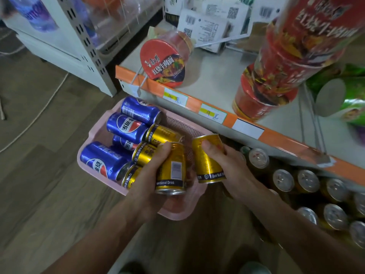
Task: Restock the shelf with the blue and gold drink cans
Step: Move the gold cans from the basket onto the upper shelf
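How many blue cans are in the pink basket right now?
4, all lying in the pink basket: far blue can, second blue can beside it, third blue can mostly covered, nearest blue can. Others may be hidden underneath.

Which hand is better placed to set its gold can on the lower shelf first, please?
The right hand: its gold can is right beside the shelved cans, while the left hand holds the other gold can farther off, over the pink basket.
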Available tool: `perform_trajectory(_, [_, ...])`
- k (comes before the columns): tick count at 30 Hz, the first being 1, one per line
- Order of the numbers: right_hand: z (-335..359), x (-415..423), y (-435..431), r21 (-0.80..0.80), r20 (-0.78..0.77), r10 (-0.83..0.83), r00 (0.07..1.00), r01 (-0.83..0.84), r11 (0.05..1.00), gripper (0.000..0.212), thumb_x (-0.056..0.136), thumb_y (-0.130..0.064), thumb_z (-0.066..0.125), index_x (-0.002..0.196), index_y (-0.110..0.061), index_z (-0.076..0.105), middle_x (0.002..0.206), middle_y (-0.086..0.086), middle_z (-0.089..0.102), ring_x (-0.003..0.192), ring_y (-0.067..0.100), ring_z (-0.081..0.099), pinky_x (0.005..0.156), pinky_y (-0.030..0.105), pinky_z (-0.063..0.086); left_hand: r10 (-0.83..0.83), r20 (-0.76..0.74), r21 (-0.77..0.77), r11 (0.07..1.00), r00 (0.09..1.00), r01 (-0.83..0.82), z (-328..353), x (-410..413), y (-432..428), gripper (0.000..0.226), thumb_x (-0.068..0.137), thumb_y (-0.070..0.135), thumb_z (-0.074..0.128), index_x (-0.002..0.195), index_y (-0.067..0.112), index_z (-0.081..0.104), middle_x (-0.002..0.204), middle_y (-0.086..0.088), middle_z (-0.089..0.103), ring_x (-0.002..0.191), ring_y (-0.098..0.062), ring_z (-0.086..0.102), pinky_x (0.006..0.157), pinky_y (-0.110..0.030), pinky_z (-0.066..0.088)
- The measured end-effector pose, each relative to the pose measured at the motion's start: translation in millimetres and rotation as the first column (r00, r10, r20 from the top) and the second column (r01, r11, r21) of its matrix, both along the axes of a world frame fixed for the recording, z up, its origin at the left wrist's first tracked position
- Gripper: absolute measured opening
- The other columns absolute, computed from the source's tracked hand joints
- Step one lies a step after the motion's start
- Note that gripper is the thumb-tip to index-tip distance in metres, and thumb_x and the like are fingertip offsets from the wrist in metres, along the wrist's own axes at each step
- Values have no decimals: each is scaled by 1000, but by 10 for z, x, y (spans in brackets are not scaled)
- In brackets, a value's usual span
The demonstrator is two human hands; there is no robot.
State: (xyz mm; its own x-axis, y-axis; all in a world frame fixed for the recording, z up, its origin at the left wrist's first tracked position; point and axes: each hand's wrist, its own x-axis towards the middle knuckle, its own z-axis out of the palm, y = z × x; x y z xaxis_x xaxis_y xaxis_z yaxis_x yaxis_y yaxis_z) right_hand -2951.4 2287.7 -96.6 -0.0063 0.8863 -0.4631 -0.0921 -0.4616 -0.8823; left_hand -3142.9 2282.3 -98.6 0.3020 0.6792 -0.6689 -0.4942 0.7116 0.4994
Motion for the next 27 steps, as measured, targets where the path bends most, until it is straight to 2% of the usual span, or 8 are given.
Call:
perform_trajectory(3, [95, -18, -101, -102, -111, -51, 993, 39, 994, 58, 75, -56, 77, 117, -16, 69, 108, 12, 76, 101, 31, 73, 91, 47, 57, -84, -33, 25, 996, 996, 85, 161, 21, -50, 48, 90, 41, 70, 126, 11, 64, 124, -18, 69, 110, -37, 67, 98, -52, 53])
perform_trajectory(5, [254, 18, -215, -160, -130, -61, 990, 40, 986, 47, 83, -51, 73, 115, -17, 66, 103, 8, 76, 93, 25, 75, 78, 37, 61, -154, -40, 12, 988, 987, 154, 314, 28, -95, 55, 89, 42, 69, 133, 11, 59, 133, -20, 63, 115, -40, 63, 105, -55, 46])
perform_trajectory(7, [529, 56, -327, -193, -128, -78, 989, 52, 980, 43, 79, -52, 65, 110, -23, 63, 99, 3, 77, 84, 16, 76, 65, 25, 59, -203, -40, 11, 979, 978, 204, 536, 47, -141, 61, 89, 42, 68, 139, 11, 52, 134, -20, 60, 111, -36, 62, 101, -55, 45])
perform_trajectory(10, [1003, 156, -509, -256, -97, -90, 991, 63, 965, 54, 71, -58, 61, 113, -25, 63, 107, 8, 75, 83, 14, 76, 62, 21, 57, -204, -67, 25, 978, 977, 206, 958, 113, -229, 64, 88, 43, 66, 139, 9, 49, 126, -20, 61, 107, -36, 62, 98, -60, 47])
perform_trajectory(13, [1558, 215, -666, -284, -113, -152, 982, 115, 952, 62, 75, -57, 71, 119, -13, 65, 103, 15, 75, 85, 27, 75, 69, 33, 61, -149, -71, 24, 988, 986, 151, 1493, 188, -296, 49, 87, 42, 65, 124, 9, 60, 107, -19, 63, 86, -32, 65, 78, -46, 55])
perform_trajectory(16, [2250, 315, -789, -315, -110, -228, 967, 184, 931, 59, 68, -54, 74, 113, -18, 66, 101, 12, 76, 91, 31, 73, 80, 43, 61, -148, -33, 2, 989, 988, 148, 2195, 299, -348, 36, 85, 42, 65, 109, 15, 69, 102, -17, 64, 79, -29, 64, 65, -37, 56])
perform_trajectory(22, [3479, 582, -966, -319, -94, -286, 954, 243, 916, 60, 69, -60, 80, 114, -22, 67, 101, 7, 77, 94, 31, 75, 88, 50, 59, -164, -104, -5, 986, 981, 164, 3472, 586, -413, 73, 75, 43, 81, 138, 13, 58, 125, -15, 65, 97, -31, 69, 75, -41, 57])
perform_trajectory(27, [4503, 930, -1112, -285, -75, -339, 938, 305, 909, 46, 76, -57, 73, 109, -26, 64, 93, -4, 78, 86, 15, 76, 73, 31, 62, -223, -67, -29, 975, 972, 222, 4536, 1030, -457, 95, 62, 44, 90, 143, 12, 52, 117, -17, 65, 85, -30, 71, 66, -38, 58])
